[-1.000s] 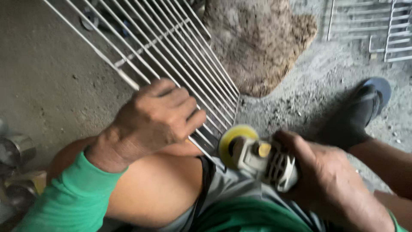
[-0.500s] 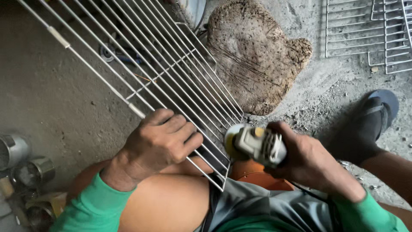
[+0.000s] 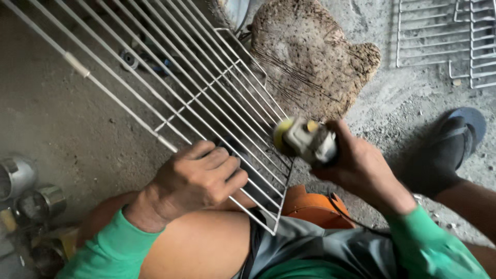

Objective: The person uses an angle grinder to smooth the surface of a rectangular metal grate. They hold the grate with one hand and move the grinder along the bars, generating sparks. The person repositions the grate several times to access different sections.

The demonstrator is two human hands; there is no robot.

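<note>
A single head-worn view is given, aimed steeply down from close above the lap. The left hand (image 3: 194, 181), right hand (image 3: 361, 168) and concrete floor (image 3: 57, 124) are framed near.

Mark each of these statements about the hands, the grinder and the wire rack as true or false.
1. The left hand grips the white wire rack near its lower edge. True.
2. The right hand holds a hammer. False: it holds a small angle grinder with a yellow disc.
3. The grinder's disc sits at the rack's right edge. True.
4. The rack lies flat on the floor, away from the person. False: its lower end rests across the person's bare thigh.
5. More wire racks lie on the ground at upper right. True.
6. Both sleeves are red. False: both sleeves are green.
</note>
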